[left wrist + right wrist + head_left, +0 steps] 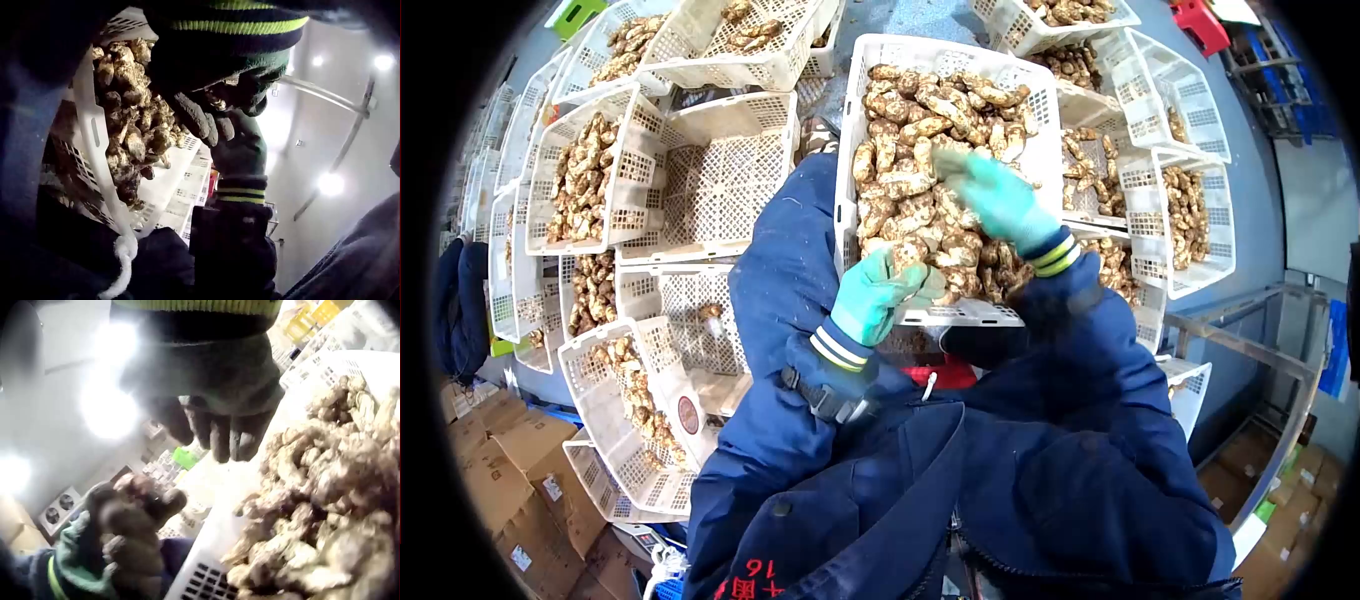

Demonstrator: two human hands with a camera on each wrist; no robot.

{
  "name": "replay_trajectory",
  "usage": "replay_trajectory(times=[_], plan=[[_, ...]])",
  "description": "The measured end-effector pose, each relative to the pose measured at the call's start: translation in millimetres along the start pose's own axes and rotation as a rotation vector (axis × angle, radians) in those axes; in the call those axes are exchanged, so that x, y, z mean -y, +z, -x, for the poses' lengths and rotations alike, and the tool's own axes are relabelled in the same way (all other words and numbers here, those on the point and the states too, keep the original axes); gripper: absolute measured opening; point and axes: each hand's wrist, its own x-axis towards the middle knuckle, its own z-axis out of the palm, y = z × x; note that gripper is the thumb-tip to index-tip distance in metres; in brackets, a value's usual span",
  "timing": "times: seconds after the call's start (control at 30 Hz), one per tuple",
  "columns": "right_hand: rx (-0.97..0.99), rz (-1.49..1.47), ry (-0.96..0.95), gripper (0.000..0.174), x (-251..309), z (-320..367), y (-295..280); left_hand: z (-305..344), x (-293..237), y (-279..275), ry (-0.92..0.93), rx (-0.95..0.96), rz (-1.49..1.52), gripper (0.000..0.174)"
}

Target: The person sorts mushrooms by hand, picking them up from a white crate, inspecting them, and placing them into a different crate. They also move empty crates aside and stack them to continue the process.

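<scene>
A white perforated crate (1048,120) in front of me is heaped with thick, knobbly brown-and-cream mushrooms (930,110). At its near edge my left hand (870,300), in a green glove, grips one mushroom (134,484) with curled fingers. The right wrist view shows that mushroom's end sticking out past the glove; the rest of it is hidden. My right hand (997,198), gloved too and blurred, hovers over the right side of the heap. Its fingers (219,437) extend and hold nothing in the right wrist view.
More white crates with mushrooms stand on both sides, such as a tilted crate (625,180) at left and another crate (1200,215) at right. Cardboard boxes (510,450) lie at lower left. A metal frame (1250,345) stands at right. Another person's dark sleeve (462,300) shows far left.
</scene>
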Motion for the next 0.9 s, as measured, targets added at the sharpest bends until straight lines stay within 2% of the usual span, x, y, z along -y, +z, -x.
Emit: replay_trajectory(times=[0.03, 0.07, 0.1, 0.17, 0.2, 0.23, 0.27, 0.3, 0.33, 0.37, 0.4, 0.43, 0.5, 0.57, 0.63, 0.67, 0.7, 0.73, 0.77, 0.83, 0.9], plan=[[-0.263, 0.142, -0.021, 0.042, 0.1, -11.9, -11.2, 1.0, 3.2, 0.4, -0.055, 0.013, 0.273, 0.035], [-0.407, 0.421, 0.074, 0.039, -25.9, -34.7, -28.2, 2.5, -11.1, 6.2, -0.113, 0.011, 0.546, 0.037], [-0.333, 0.428, 0.243, 0.048, -22.4, -51.0, -39.6, -0.2, 0.8, 2.2, -0.102, 0.011, 0.596, 0.042], [-0.255, 0.724, 0.41, 0.054, -36.8, -86.4, -40.1, 0.5, -16.3, 9.9, -0.042, 0.014, 0.646, 0.045], [-0.242, 0.848, 0.443, 0.055, -43.9, -96.1, -35.0, -1.3, -18.1, 8.1, -0.051, 0.054, 0.66, 0.046], [-0.228, 0.973, 0.473, 0.056, -51.0, -105.3, -29.9, -3.8, -23.4, 10.4, -0.015, 0.015, 0.553, 0.047], [-0.227, 0.939, 0.513, 0.054, -59.3, -113.7, -30.0, -3.6, -21.4, 10.9, -0.028, -0.034, 0.572, 0.047], [-0.291, 0.961, 0.427, 0.047, -75.0, -116.0, -31.3, -3.0, -20.6, 10.8, -0.044, -0.08, 0.59, 0.047], [-0.306, 0.74, 0.421, 0.043, -90.0, -115.5, -36.8, -4.3, -20.8, 6.2, -0.057, -0.054, 0.503, 0.052], [-0.322, 0.519, 0.417, 0.038, -94.0, -112.5, -39.5, -5.8, -20.2, 3.2, -0.041, -0.032, 0.57, 0.053], [-0.32, 0.253, 0.504, 0.03, -59.6, -95.9, -38.5, -7.2, -19.6, 2.0, -0.028, -0.006, 0.639, 0.054], [-0.325, -0.39, 0.294, 0.026, -103.9, -92.7, -41.4, -8.1, -18.6, 2.4, -0.014, 0.022, 0.71, 0.054], [-0.163, -0.43, 0.334, 0.025, -55.7, -53.3, -46.1, -9.5, -15.4, 3.2, -0.019, 0.029, 0.783, 0.051], [-0.114, -0.487, 0.386, 0.026, -40.0, -32.1, -39.3, -9.9, -16.8, 1.6, 0.019, 0.111, 0.954, 0.05], [-0.313, -0.244, 0.226, 0.031, -95.1, -38.4, -29.8, -7.9, -17.0, 2.3, 0.009, 0.138, 1.01, 0.045], [-0.33, -0.031, 0.286, 0.035, -77.1, -36.3, -27.4, -5.5, -19.2, 4.3, 0.022, 0.118, 0.959, 0.046], [-0.32, 0.058, 0.295, 0.041, -61.1, -35.6, -22.6, -3.5, -22.6, 7.0, 0.037, 0.099, 0.911, 0.046], [-0.31, 0.147, 0.304, 0.048, -44.6, -34.8, -17.6, -1.9, -27.3, 7.2, 0.068, 0.121, 0.883, 0.056], [-0.282, 0.293, 0.147, 0.054, -82.1, -47.9, -14.8, -1.1, -23.7, 5.6, 0.068, 0.093, 0.863, 0.063], [-0.272, 0.69, 0.15, 0.057, -51.7, -48.5, -0.5, -4.7, -15.4, 1.2, 0.116, 0.072, 0.82, 0.065], [-0.213, 0.942, 0.086, 0.062, -46.0, -58.0, 8.1, -2.2, -24.2, 4.4, 0.088, 0.018, 0.804, 0.066]])
